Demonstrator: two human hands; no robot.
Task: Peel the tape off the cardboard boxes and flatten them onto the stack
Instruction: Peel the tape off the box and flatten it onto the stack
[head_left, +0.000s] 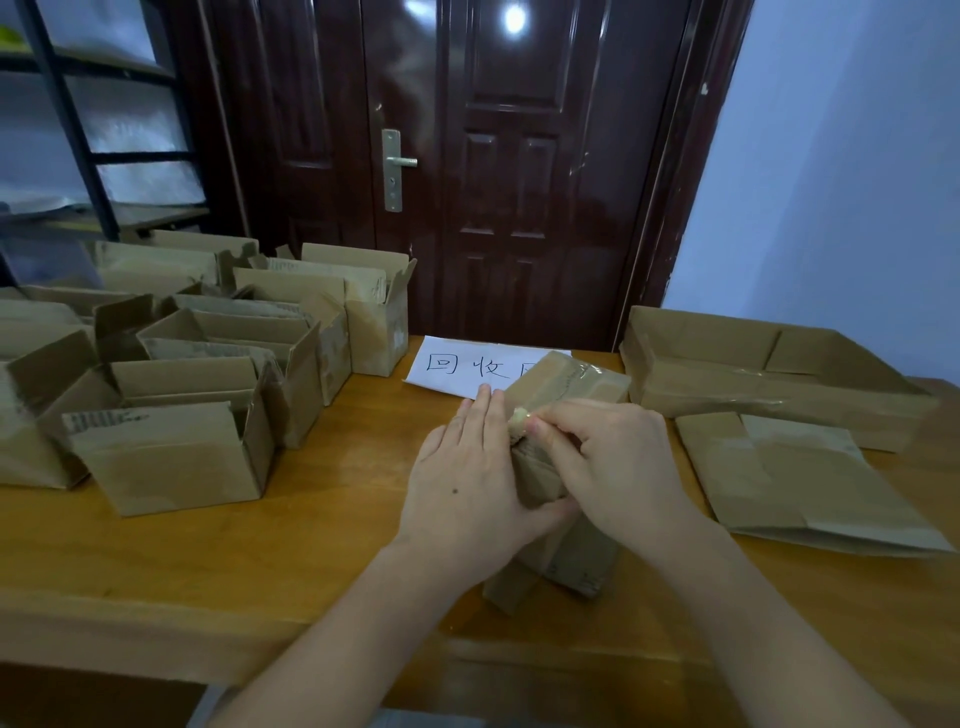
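Note:
A small brown cardboard box (566, 384) stands tilted on the wooden table (208, 561), in the middle of the head view. My left hand (467, 483) presses flat against its left side, thumb hooked under it. My right hand (618, 457) pinches a crumpled bit of clear tape (521, 417) at the box's upper edge. Shiny tape still runs across the box's far top. A flattened box (800, 478) lies to the right on the table.
Several open cardboard boxes (171, 447) crowd the table's left side. A larger shallow box (769, 374) sits at the back right. A white paper sign (457, 364) with handwriting lies behind the held box. A dark door (493, 171) and a shelf (93, 156) stand beyond.

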